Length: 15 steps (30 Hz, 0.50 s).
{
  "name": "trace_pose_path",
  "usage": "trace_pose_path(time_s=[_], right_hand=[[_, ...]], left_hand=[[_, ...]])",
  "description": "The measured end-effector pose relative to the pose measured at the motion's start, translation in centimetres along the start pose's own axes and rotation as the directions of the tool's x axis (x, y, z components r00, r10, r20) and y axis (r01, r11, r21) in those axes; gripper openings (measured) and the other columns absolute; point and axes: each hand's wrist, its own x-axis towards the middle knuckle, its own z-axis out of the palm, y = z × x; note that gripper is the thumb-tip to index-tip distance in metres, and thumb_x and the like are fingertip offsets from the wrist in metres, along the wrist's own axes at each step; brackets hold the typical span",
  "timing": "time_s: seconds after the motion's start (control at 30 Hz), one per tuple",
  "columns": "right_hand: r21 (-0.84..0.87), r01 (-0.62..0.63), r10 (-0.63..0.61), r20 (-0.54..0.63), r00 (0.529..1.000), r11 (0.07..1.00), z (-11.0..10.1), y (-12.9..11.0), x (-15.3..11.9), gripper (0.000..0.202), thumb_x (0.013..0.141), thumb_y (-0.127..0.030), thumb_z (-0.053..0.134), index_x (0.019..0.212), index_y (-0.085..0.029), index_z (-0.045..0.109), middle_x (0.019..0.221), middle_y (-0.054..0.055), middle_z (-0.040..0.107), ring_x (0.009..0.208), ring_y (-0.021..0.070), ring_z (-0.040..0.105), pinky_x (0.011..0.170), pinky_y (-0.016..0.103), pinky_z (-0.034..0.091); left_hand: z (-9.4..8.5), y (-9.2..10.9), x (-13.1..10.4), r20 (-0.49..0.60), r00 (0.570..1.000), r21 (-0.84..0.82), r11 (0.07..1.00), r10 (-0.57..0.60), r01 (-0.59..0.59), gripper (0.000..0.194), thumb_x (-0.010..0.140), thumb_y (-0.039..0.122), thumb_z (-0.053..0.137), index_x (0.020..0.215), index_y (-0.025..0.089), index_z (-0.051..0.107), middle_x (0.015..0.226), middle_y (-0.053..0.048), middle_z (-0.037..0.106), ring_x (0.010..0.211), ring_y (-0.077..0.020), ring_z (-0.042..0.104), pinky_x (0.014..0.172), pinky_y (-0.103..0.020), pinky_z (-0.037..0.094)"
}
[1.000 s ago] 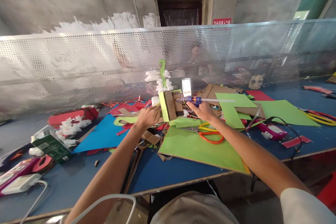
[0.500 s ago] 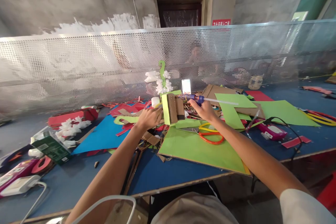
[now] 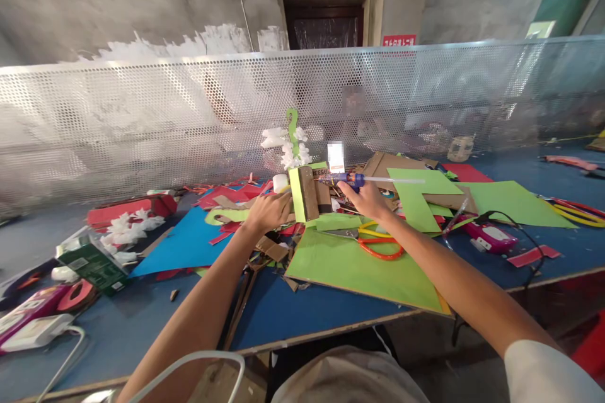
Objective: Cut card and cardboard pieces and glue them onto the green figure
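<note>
In my right hand (image 3: pixel 367 198) is a blue glue gun (image 3: pixel 347 180) with a long clear glue stick jutting out of its back. Its nozzle points left, at the brown side of a cardboard piece (image 3: pixel 309 195) faced with light green. My left hand (image 3: pixel 270 210) is closed on the left side of that piece, its fingertips partly hidden. Behind stands a green hook-shaped cutout (image 3: pixel 292 129) with white crumpled tufts (image 3: pixel 295 156). Scissors (image 3: pixel 380 248) with orange and yellow handles lie on a green sheet (image 3: pixel 359 271) just in front.
A perforated metal screen (image 3: pixel 189 113) runs along the back of the blue table. Red and blue paper (image 3: pixel 182 242), cardboard scraps and a green box (image 3: pixel 94 264) lie to the left. On the right are a purple power strip (image 3: pixel 491 236), a cable and more scissors (image 3: pixel 579 211). A phone (image 3: pixel 336 157) stands upright behind.
The glue gun in my right hand has shifted slightly left and down along the cardboard. Printed lettering on the cardboard now shows above the nozzle. My left hand has stayed in place.
</note>
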Motion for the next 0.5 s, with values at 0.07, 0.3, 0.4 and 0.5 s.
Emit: trace_pose_path(time_s=[0.07, 0.3, 0.4, 0.5], right_hand=[[-0.009, -0.005, 0.005, 0.001, 1.0, 1.0, 0.01, -0.04, -0.02, 0.057, 0.097, -0.072, 0.044, 0.069, -0.023, 0.053, 0.055, 0.0, 0.052, 0.056, 0.017, 0.051, 0.058, 0.03, 0.034], [0.003, -0.013, 0.012, 0.029, 0.999, 1.0, 0.33, -0.14, -0.21, 0.052, 0.095, -0.069, 0.047, 0.072, -0.023, 0.054, 0.06, 0.0, 0.053, 0.058, 0.0169, 0.05, 0.06, 0.029, 0.035], [-0.002, -0.008, 0.008, 0.046, 0.999, 1.0, 0.43, -0.21, -0.27, 0.052, 0.095, -0.069, 0.047, 0.07, -0.024, 0.049, 0.059, -0.001, 0.051, 0.056, 0.0164, 0.048, 0.059, 0.029, 0.033], [-0.016, 0.004, -0.003, 0.07, 0.998, 1.0, 0.48, -0.16, -0.29, 0.053, 0.096, -0.07, 0.046, 0.07, -0.024, 0.049, 0.058, -0.001, 0.05, 0.055, 0.0163, 0.047, 0.059, 0.029, 0.032]], left_hand=[[0.08, -0.08, -0.01, -0.006, 1.0, -0.011, 1.0, -0.006, 0.006, 0.048, 0.104, 0.035, 0.025, 0.111, 0.019, 0.07, 0.109, -0.015, 0.077, 0.088, -0.0318, 0.074, 0.072, -0.04, 0.049], [0.15, -0.25, 0.02, 0.004, 1.0, 0.004, 1.0, -0.03, 0.03, 0.046, 0.104, 0.035, 0.027, 0.113, 0.019, 0.069, 0.108, -0.015, 0.077, 0.089, -0.0312, 0.074, 0.071, -0.038, 0.049], [0.29, -0.39, 0.05, -0.006, 0.999, 0.014, 0.999, -0.036, 0.037, 0.046, 0.104, 0.035, 0.027, 0.114, 0.019, 0.069, 0.108, -0.014, 0.077, 0.088, -0.0307, 0.074, 0.07, -0.038, 0.049], [0.39, -0.53, 0.03, -0.017, 0.998, 0.016, 0.998, -0.055, 0.055, 0.045, 0.105, 0.035, 0.027, 0.113, 0.02, 0.069, 0.105, -0.014, 0.078, 0.085, -0.0286, 0.074, 0.069, -0.036, 0.047]])
